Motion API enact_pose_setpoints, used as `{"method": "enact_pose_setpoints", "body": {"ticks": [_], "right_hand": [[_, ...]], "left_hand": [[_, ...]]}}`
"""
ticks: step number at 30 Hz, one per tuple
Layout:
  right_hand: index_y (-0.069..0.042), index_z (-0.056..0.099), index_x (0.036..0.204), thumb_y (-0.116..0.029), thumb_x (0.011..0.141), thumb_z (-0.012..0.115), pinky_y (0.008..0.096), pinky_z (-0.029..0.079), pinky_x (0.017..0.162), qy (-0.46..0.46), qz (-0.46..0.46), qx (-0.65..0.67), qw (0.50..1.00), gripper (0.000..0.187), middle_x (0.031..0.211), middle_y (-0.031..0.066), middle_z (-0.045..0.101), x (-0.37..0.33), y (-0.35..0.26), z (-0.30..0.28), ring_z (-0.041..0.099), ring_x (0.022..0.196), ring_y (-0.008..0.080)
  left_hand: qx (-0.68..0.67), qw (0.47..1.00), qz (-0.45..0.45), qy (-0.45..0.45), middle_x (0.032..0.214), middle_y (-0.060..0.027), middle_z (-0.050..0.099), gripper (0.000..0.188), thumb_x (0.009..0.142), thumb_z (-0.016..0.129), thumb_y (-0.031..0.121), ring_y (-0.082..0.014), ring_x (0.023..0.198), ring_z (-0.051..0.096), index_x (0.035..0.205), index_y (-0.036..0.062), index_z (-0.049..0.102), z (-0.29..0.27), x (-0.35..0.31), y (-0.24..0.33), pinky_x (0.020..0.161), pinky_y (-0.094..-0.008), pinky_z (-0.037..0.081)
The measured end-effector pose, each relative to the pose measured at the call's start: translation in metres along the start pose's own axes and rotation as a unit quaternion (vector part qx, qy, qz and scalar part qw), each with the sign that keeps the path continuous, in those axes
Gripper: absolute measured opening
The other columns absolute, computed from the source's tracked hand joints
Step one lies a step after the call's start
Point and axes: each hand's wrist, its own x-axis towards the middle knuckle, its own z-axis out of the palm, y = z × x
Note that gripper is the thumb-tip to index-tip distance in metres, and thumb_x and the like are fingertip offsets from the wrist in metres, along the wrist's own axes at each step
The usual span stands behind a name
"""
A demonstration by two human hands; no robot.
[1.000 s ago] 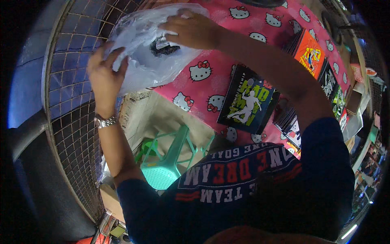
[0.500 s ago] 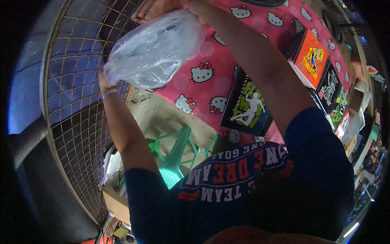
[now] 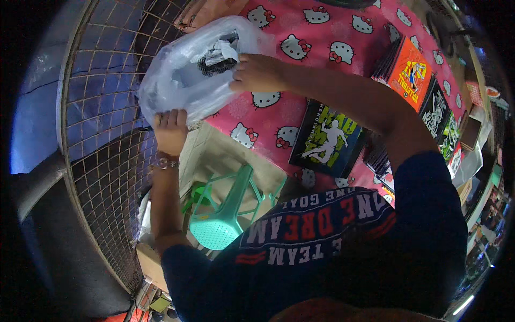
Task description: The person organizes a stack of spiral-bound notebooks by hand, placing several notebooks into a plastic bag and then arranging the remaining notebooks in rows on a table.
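A large clear plastic bag (image 3: 174,67) lies at the far left end of the table, beside the wire mesh. Its mouth is spread open, and something dark and white (image 3: 219,58) shows inside, too unclear to name. My left hand (image 3: 170,129) is closed over the bag's near left edge, fingers curled into the plastic. At the right side of the mouth, my right hand (image 3: 257,73) pinches the rim between thumb and fingers. A black notebook (image 3: 328,140) with a white figure on green lies flat below my right forearm.
A pink cat-print cloth (image 3: 300,70) covers the table. Stacked notebooks, an orange one (image 3: 410,75) on top, sit to the right. Wire mesh (image 3: 102,161) rises along the left. A green plastic stool (image 3: 217,232) stands below the table edge. Brown packaging (image 3: 206,13) lies behind the bag.
My right hand has come down from the bag's far edge to its right rim. My left hand has moved slightly right and now curls over the near edge. The bag's mouth has opened, showing its contents.
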Motion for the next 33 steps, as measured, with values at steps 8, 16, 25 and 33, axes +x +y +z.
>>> {"method": "enact_pose_setpoints", "body": {"ticks": [8, 16, 25, 33], "right_hand": [[-0.011, 0.063, 0.075, -0.021, 0.075, 0.056, 0.0353, 0.040, 0.088, 0.201, -0.149, -0.034, 0.968, 0.012, 0.092, 0.0020, 0.060, -0.022, 0.014, 0.045, 0.057, 0.093, 0.0208], [-0.011, 0.065, 0.090, -0.026, 0.076, 0.062, 0.0414, 0.041, 0.089, -0.059, 0.090, 0.208, 0.972, 0.021, 0.102, 0.0049, 0.058, -0.014, 0.009, -0.001, 0.053, 0.101, 0.0234], [-0.015, 0.058, 0.115, -0.032, 0.083, 0.057, 0.0439, 0.048, 0.084, 0.187, 0.369, 0.136, 0.900, 0.036, 0.108, 0.0119, 0.061, 0.033, 0.076, 0.036, 0.058, 0.100, 0.0323], [-0.007, 0.052, 0.122, -0.025, 0.080, 0.056, 0.0468, 0.045, 0.090, 0.072, 0.307, 0.125, 0.941, 0.045, 0.116, 0.0187, 0.056, 0.044, 0.101, 0.054, 0.056, 0.106, 0.0337]], "left_hand": [[0.102, 0.994, 0.005, 0.045, 0.104, -0.0104, 0.056, 0.035, 0.078, 0.055, 0.012, -0.0285, 0.092, 0.055, 0.113, 0.0105, 0.056, 0.027, -0.011, 0.031, 0.084, -0.0462, 0.043], [-0.296, 0.909, -0.292, 0.042, 0.132, -0.0127, 0.044, 0.032, 0.079, 0.065, 0.038, -0.0389, 0.123, 0.037, 0.100, 0.0137, 0.068, -0.016, 0.010, 0.061, 0.096, -0.0538, 0.037], [-0.155, 0.915, -0.354, -0.110, 0.148, -0.0188, 0.020, 0.104, 0.066, 0.077, 0.042, -0.0448, 0.133, 0.022, 0.146, 0.0247, 0.013, 0.020, 0.118, -0.023, 0.102, -0.0563, 0.031], [-0.434, 0.881, -0.181, -0.056, 0.143, -0.0181, 0.033, 0.088, 0.067, 0.078, 0.032, -0.0434, 0.131, 0.028, 0.140, 0.0175, 0.033, 0.054, 0.071, -0.083, 0.107, -0.0420, 0.029]]}}
